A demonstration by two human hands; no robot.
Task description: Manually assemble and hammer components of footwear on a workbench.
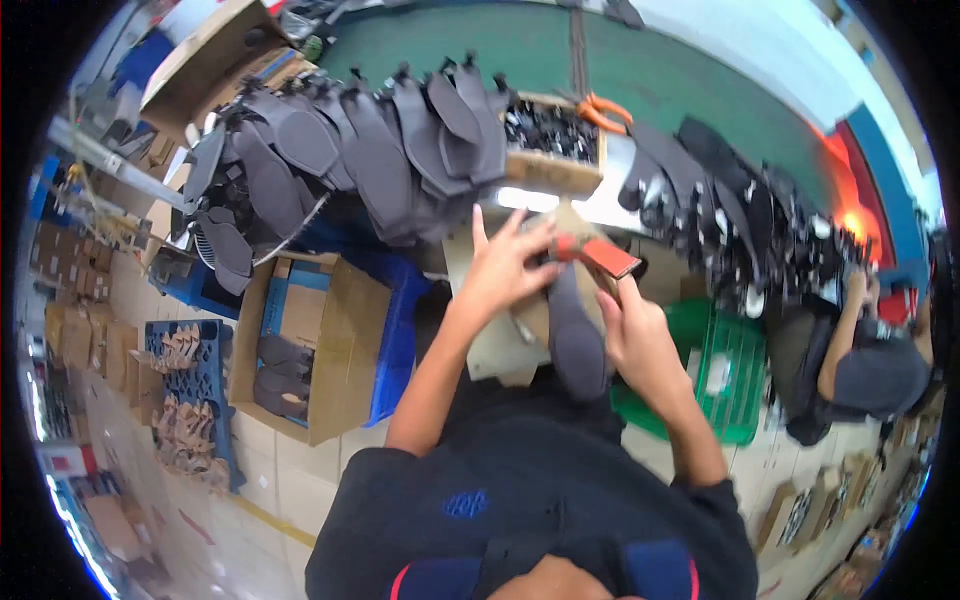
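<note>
A dark grey shoe sole (578, 350) lies at the bench in front of me, its wide toe end toward my body. My left hand (500, 268) is at the sole's far, narrow end, thumb and fingers closing on it while other fingers stretch away. What sits between those fingertips is blurred. My right hand (645, 335) is closed around a tool with a flat red-orange face (610, 258), hammer-like in shape. The tool is held over the sole's far end, close to my left fingertips. Its handle is mostly hidden by my right hand.
Grey soles (380, 165) hang in a row at far left. Beyond my hands stands a carton of small black parts (552, 135) with orange-handled pliers (605, 112). More black soles (700, 200) line the right. A green crate (735, 375) and a cardboard box (350, 340) flank me. A co-worker (870, 360) sits far right.
</note>
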